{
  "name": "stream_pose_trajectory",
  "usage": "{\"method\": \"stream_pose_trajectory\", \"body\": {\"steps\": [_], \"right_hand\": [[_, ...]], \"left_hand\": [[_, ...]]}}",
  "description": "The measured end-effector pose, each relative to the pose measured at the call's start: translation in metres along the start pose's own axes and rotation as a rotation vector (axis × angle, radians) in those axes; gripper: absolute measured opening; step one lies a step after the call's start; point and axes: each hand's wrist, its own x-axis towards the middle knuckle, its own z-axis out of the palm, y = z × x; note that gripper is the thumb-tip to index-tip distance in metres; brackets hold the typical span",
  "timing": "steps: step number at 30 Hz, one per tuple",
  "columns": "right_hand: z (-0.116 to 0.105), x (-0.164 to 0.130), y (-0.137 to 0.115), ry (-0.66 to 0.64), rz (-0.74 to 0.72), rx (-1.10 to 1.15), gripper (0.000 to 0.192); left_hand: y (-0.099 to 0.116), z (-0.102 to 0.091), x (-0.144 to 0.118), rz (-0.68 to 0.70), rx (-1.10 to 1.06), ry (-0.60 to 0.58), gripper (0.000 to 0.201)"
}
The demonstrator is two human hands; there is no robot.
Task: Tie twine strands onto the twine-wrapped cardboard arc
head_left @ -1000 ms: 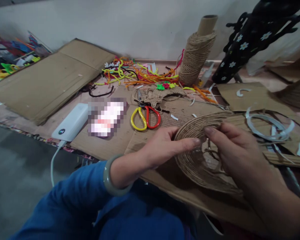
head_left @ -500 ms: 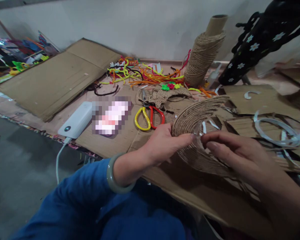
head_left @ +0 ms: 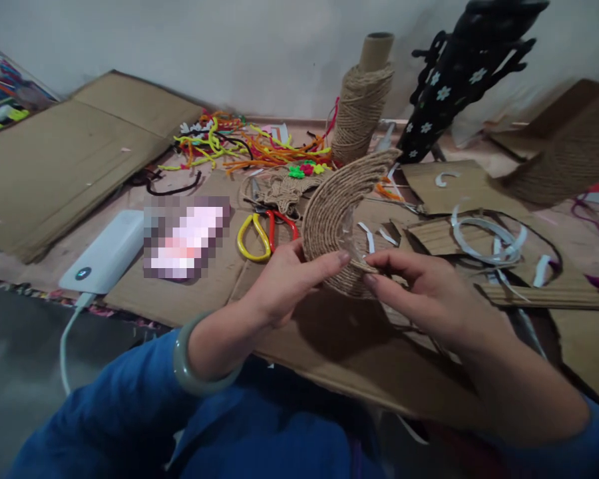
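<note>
The jute-wound crescent (head_left: 337, 219), lying nearly flat on the cardboard a second ago, now stands tilted up on edge, its far tip raised toward the twine cone (head_left: 360, 106); the left hand (head_left: 284, 283) has shifted left with it. The right hand (head_left: 422, 293) has drawn nearer, fingertips pinching at its lower rim.

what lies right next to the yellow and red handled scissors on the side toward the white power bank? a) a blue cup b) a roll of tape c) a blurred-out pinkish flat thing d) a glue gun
c: the blurred-out pinkish flat thing lies on the cardboard between the yellow and red handled scissors and the white power bank.
</note>
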Motion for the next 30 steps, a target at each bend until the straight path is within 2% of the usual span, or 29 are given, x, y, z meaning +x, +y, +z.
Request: {"method": "stream_pose_trajectory", "body": {"steps": [5, 10, 17, 23, 26, 30], "right_hand": [[0.003, -0.002, 0.003, 0.013, -0.043, -0.013, 0.017], [0.003, 0.000, 0.000, 0.023, -0.010, 0.011, 0.021], [0.006, -0.002, -0.003, 0.097, -0.048, -0.144, 0.017], [0.006, -0.003, -0.001, 0.061, -0.044, -0.115, 0.019], [0.008, -0.003, -0.003, 0.097, -0.044, -0.140, 0.014], [0.012, -0.003, -0.006, 0.148, -0.033, -0.090, 0.014]], "left_hand": [[-0.002, 0.001, -0.002, -0.006, 0.007, -0.002, 0.026], [-0.003, 0.000, -0.002, 0.069, 0.095, -0.009, 0.024], [-0.005, -0.001, -0.001, 0.144, 0.171, -0.033, 0.025], [-0.005, -0.003, -0.001, 0.164, 0.248, -0.014, 0.021], [-0.005, -0.003, -0.002, 0.155, 0.212, -0.003, 0.020], [-0.007, 0.000, -0.003, 0.071, 0.052, 0.014, 0.021]]}}
